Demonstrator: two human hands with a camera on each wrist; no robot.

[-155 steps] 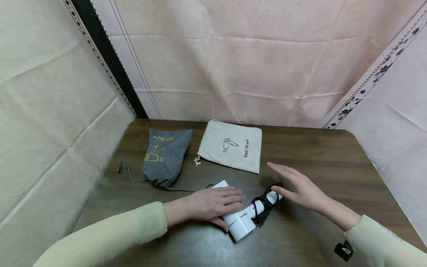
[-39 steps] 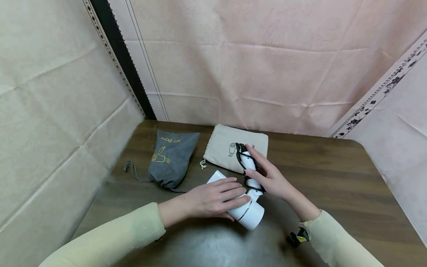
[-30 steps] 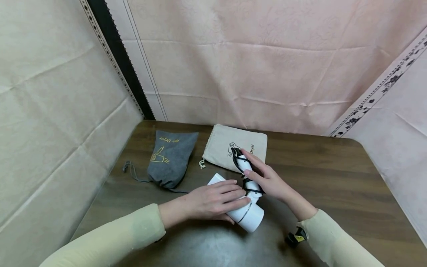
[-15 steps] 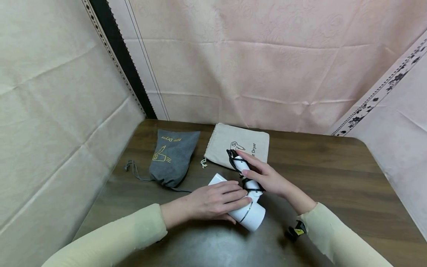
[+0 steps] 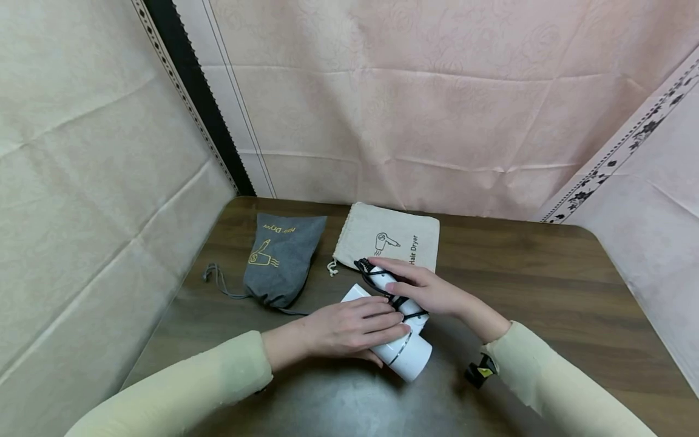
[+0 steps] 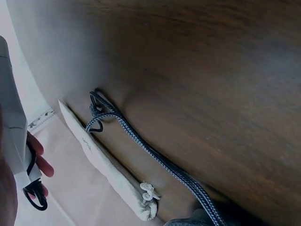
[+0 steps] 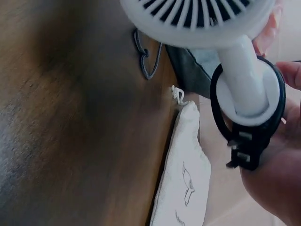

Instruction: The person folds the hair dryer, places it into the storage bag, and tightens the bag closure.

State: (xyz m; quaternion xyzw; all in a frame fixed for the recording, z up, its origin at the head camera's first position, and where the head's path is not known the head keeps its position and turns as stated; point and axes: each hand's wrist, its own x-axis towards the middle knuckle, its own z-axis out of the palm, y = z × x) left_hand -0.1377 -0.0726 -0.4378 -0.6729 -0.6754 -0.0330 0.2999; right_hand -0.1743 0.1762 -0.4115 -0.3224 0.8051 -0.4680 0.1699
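Observation:
A white hair dryer (image 5: 412, 357) with a folding handle is between both hands near the table's middle. My left hand (image 5: 352, 328) grips its barrel from above, with the thumb underneath. The right hand (image 5: 431, 292) holds the handle, fingers along the far side and thumb on the near side. The handle slants up and left, close to the barrel. A black cord (image 5: 364, 270) is wound round it. In the right wrist view, the slatted grille (image 7: 197, 21) and black plug (image 7: 245, 153) show beside the palm. The dryer looks raised slightly off the table.
A grey drawstring bag (image 5: 284, 261) lies at the left, its cord trailing toward the left hand. Behind the dryer lies a cream drawstring bag (image 5: 360, 233) printed "Hair Dryer". Cloth walls (image 5: 437, 109) stand beyond the brown table (image 5: 519, 273).
Over five seconds, my right hand has taken hold of the handle and swung it from pointing right to up-left, nearer the barrel. The left hand has kept its place on the barrel.

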